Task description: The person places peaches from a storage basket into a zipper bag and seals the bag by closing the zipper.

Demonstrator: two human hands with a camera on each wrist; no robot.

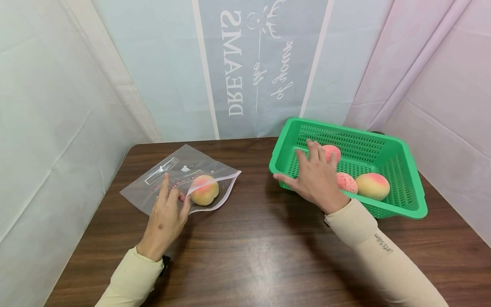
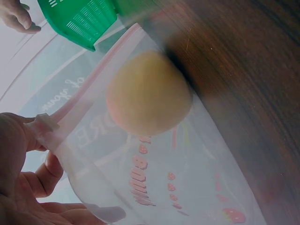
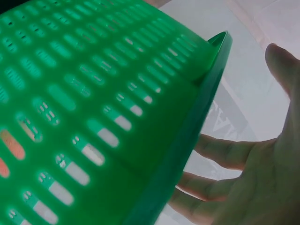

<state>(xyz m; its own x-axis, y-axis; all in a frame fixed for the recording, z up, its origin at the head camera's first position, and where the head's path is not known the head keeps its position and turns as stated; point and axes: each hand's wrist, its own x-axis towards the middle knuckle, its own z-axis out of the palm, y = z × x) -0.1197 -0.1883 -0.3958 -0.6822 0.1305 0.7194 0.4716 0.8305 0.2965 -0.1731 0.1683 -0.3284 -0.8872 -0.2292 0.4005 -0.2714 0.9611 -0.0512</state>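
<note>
A clear zip bag (image 1: 153, 175) with pink printing lies on the left of the table, one peach (image 1: 204, 190) inside near its mouth. My left hand (image 1: 164, 217) pinches the bag's pink-edged rim between thumb and fingers, as the left wrist view also shows. My right hand (image 1: 316, 179) is spread over the near left side of a green basket (image 1: 416, 187), apparently holding nothing. In the basket lie a pink peach (image 1: 332, 153) partly behind my fingers, a speckled red peach (image 1: 347, 183) and a yellow-pink peach (image 1: 373, 186). In the right wrist view the basket's wall hides the peaches.
The brown wooden table (image 1: 245, 256) spreads between bag and basket and toward me. Behind it hangs a pale curtain (image 1: 264, 64) with printed lettering, and white cloth (image 1: 46, 128) closes off the sides. The basket's raised rim stands beneath my right forearm.
</note>
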